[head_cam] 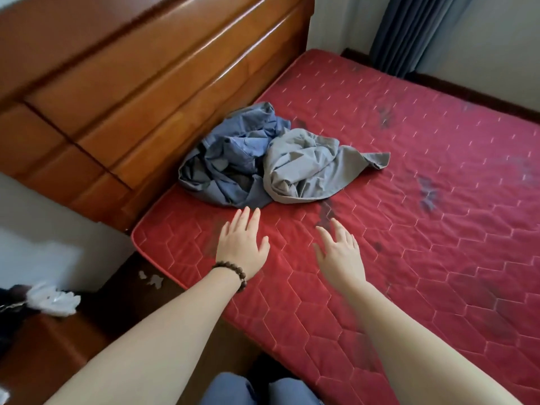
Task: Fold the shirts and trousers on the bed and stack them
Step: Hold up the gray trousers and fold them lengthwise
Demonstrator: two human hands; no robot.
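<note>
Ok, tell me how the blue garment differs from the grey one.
The blue garment is darker and lies against the headboard; the grey garment is paler and lies further out on the mattress. The grey one trails a flat flap; the blue one is bunched throughout. Both are crumpled, unfolded and touching.
</note>
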